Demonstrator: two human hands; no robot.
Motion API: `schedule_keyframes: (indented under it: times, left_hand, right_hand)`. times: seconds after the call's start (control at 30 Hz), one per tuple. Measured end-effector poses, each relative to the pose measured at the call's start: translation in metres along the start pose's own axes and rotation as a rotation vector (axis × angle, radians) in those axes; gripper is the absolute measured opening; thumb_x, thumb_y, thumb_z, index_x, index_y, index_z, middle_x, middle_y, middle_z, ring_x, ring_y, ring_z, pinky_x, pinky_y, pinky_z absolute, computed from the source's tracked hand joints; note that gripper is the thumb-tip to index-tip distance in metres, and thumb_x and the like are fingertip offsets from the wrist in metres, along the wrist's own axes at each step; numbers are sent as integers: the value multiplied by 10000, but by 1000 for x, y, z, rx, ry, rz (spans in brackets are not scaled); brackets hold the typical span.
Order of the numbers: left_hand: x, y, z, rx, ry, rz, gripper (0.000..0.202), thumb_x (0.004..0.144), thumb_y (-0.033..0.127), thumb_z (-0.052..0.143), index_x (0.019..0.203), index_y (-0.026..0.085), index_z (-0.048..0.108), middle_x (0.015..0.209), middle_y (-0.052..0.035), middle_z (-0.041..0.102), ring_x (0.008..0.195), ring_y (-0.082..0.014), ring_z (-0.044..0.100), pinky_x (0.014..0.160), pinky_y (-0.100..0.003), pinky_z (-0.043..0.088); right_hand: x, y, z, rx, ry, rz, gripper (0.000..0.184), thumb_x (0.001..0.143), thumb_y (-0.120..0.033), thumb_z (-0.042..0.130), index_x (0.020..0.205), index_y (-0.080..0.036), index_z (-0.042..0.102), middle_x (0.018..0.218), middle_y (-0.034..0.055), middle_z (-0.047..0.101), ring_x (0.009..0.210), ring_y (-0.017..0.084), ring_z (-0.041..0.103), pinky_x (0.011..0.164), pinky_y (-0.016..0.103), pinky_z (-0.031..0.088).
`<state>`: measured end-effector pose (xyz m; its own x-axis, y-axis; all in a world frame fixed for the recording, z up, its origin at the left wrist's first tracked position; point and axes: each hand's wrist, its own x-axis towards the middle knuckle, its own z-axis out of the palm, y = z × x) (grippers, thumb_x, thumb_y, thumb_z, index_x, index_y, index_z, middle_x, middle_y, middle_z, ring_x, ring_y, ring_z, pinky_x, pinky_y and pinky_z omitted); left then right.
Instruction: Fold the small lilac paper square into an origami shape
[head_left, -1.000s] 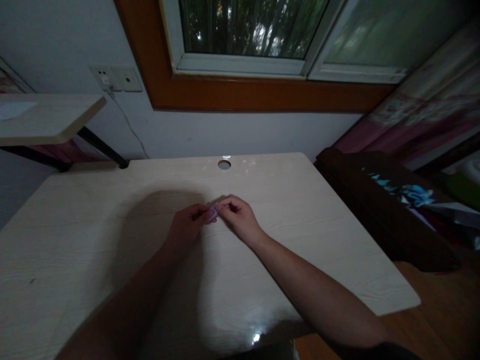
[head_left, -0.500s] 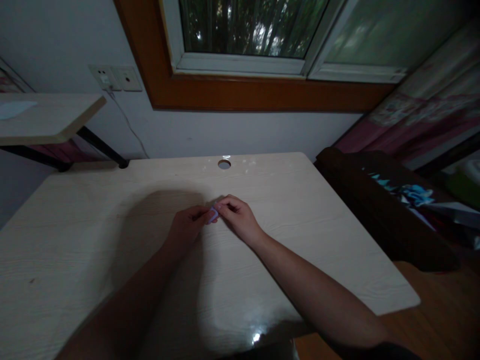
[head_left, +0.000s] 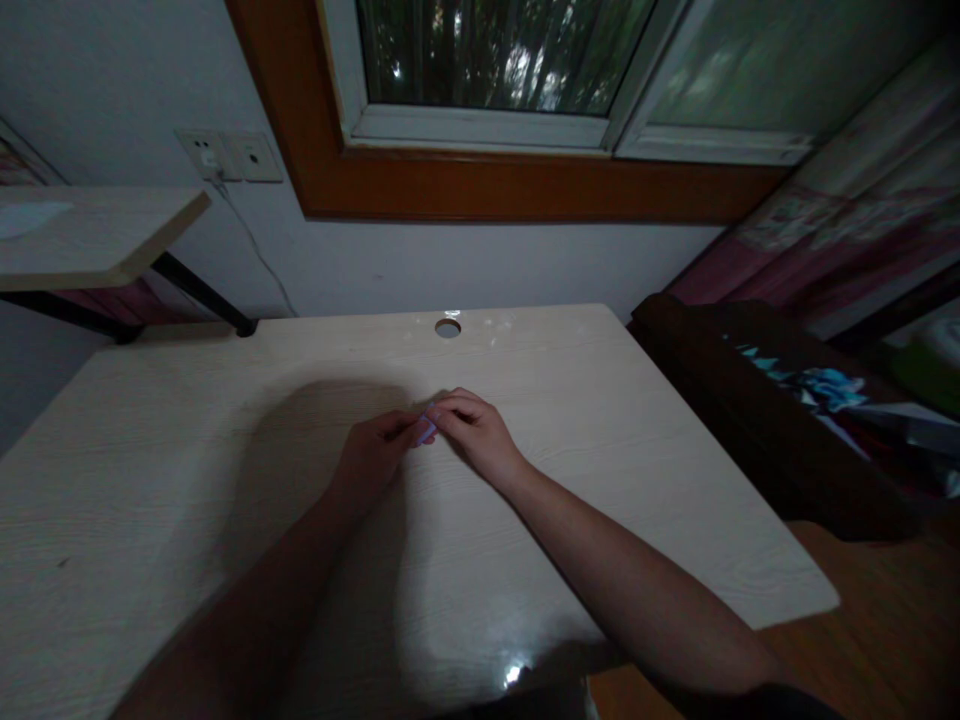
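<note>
Between my two hands is a small, flat, light-purple piece, possibly folded paper; its exact kind cannot be made out. My left hand pinches it from the left between thumb and fingers. From the right, the closed fingertips of my right hand press on its upper edge. Fingers cover much of the piece. Both hands are over the middle of the pale wood-grain table, and their fingertips nearly meet.
A round cable hole lies near the table's back edge. At the left stands a raised shelf on black legs. A white cable hangs from a wall socket. Dark wooden furniture with piled items is at the right.
My right fingers have shifted slightly over the purple piece, and less of its face shows. My left hand is almost still.
</note>
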<state>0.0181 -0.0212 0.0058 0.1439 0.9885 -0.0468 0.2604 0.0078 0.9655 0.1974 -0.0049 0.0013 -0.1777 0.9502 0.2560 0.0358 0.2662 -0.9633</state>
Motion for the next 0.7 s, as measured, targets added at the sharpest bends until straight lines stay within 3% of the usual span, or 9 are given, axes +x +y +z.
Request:
schedule_keyframes:
  times: [0.13,0.3,0.47,0.7]
  left_hand:
    - [-2,0,-1,25,17,44,270,830,467,693,827,206,762,780,-23,743,763,-188,670,734,-278,502]
    - [-3,0,-1,-75,131,94,203,856,392,654,821,193,673,735,-7,667,709,-161,627,699,-267,499]
    - [-2,2,0,-48,181,138,185,841,384,681,847,199,683,831,-13,643,750,-155,614,700,-264,499]
    - [-1,2,0,-11,153,162,182,842,395,680,855,219,728,887,-33,660,816,-179,635,733,-282,525]
  right_hand:
    - [-1,1,0,-3,12,0,271,861,-488,713,778,-235,764,791,33,647,780,182,607,749,338,472]
    - [-1,2,1,-61,48,-14,269,873,-487,697,789,-238,750,802,37,634,783,186,591,754,339,470]
    - [-5,4,4,-177,-26,-36,242,911,-431,653,819,-218,722,810,36,643,763,170,592,710,296,458]
    - [-10,6,4,-223,-135,27,250,971,-417,554,911,-210,681,736,-6,670,636,128,563,650,246,440]
